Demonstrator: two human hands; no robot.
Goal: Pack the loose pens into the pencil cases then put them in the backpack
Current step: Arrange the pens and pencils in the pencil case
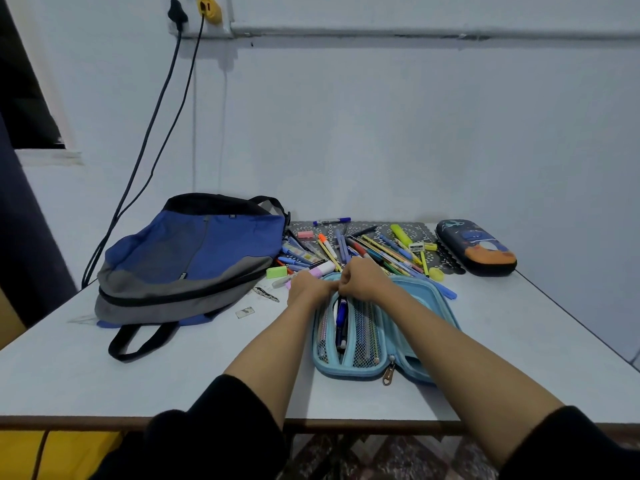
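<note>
A light blue pencil case (pixel 367 370) lies open in front of me, with mesh pockets and a blue pen (pixel 342 317) in its middle slot. Both hands meet at the case's far end. My left hand (pixel 306 287) holds the far left rim. My right hand (pixel 363 282) has its fingers curled at the top of the middle slot, apparently pinching something there. Behind the hands lies a heap of loose pens (pixel 374 249), pencils and highlighters. The blue and grey backpack (pixel 187 261) lies flat on the left. A dark printed pencil case (pixel 476 247) sits shut at the far right.
A white table (pixel 138 375) stands against a pale wall. Erasers, green (pixel 276 271) and pink (pixel 305 234), lie near the backpack. A patterned mat (pixel 377 227) is under the pens. Two cables (pixel 152 133) hang from wall sockets at the left.
</note>
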